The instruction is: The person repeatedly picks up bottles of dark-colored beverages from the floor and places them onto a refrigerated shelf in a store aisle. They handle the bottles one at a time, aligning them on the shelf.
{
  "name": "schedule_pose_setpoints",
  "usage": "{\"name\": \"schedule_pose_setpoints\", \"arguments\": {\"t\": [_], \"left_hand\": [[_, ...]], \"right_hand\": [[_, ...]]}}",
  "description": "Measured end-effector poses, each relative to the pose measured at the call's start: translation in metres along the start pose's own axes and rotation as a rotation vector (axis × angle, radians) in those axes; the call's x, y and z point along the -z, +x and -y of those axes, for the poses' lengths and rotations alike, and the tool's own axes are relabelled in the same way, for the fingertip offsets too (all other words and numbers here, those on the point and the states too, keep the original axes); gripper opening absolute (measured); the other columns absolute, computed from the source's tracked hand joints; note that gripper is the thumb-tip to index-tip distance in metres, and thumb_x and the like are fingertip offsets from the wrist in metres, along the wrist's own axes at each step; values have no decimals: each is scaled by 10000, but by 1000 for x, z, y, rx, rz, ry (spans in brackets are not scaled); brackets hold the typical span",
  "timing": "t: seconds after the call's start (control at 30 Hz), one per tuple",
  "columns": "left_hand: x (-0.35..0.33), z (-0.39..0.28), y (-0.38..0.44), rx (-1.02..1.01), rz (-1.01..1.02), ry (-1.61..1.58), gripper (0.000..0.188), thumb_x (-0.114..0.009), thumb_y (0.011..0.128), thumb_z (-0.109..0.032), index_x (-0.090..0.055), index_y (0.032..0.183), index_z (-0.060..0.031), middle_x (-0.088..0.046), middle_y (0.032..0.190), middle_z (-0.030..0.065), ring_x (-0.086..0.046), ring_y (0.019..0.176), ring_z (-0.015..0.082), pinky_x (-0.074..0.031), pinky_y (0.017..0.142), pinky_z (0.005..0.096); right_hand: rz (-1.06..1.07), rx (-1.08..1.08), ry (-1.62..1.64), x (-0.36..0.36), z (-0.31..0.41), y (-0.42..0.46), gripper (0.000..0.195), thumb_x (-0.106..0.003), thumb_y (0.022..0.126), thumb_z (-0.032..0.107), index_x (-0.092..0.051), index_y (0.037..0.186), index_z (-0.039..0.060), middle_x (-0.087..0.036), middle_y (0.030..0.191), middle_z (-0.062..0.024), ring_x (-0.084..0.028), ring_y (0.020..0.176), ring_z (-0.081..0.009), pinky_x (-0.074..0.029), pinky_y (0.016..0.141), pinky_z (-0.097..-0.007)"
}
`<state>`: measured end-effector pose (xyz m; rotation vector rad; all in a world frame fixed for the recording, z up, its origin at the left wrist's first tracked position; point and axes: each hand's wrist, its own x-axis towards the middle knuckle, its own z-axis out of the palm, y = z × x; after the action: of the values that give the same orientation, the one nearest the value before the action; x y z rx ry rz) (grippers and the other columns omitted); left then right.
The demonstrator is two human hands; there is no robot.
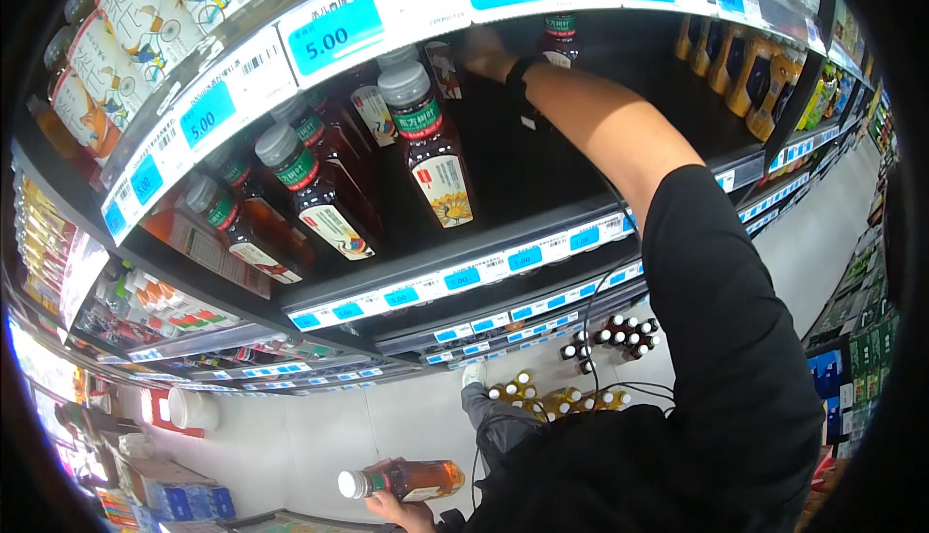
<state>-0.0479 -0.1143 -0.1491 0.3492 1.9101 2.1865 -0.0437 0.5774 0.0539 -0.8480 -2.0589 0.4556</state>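
Note:
In my left hand (403, 510), low in the picture, lies a bottle of dark amber tea (428, 478) with a white cap and a green neck band, held sideways. My right hand (488, 52) reaches deep under the upper shelf edge, blurred and in shadow. Close to its fingers is a dark bottle (444, 70) at the back; whether they grip it is hidden. Similar tea bottles stand upright nearer the front, among them one with a sunflower-like label (435, 155) and one further left (323, 195).
A price-tagged shelf edge (450, 6) crosses above my right forearm. Yellow-brown bottles (747, 83) stand farther right on the shelf. On the floor are dark bottles (624, 333) and yellow ones (559, 399) beside my leg. A cable (596, 300) hangs near my arm. A white bucket (192, 409) stands left.

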Motion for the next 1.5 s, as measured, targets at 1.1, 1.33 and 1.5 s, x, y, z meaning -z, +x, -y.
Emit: {"name": "schedule_pose_setpoints", "arguments": {"t": [1.1,1.33,1.5], "left_hand": [[-62,-10,1,-23,326,-115,618,-621,902,-518,-520,1112,55,-632,1007,163,-647,889,256,-534,788,379],[-44,-9,-4,7,195,-108,573,-597,915,-478,-517,1117,52,-626,988,157,-643,891,261,-528,783,380],[-37,-7,-2,-14,212,-42,548,-587,918,-463,-531,1088,55,-630,981,157,-642,881,253,-528,778,376]], "right_hand": [[-43,-63,-25,156,-23,-123,819,-815,746,475,-486,1246,-84,-653,1123,-205,-667,1010,-275,-543,790,-350],[180,53,20,89,29,-92,733,-742,827,447,-477,1314,-32,-605,1248,-251,-593,1176,-353,-487,965,-400],[166,35,7,47,31,-69,695,-697,878,390,-412,1392,20,-576,1302,-245,-559,1217,-369,-462,999,-410]]}}
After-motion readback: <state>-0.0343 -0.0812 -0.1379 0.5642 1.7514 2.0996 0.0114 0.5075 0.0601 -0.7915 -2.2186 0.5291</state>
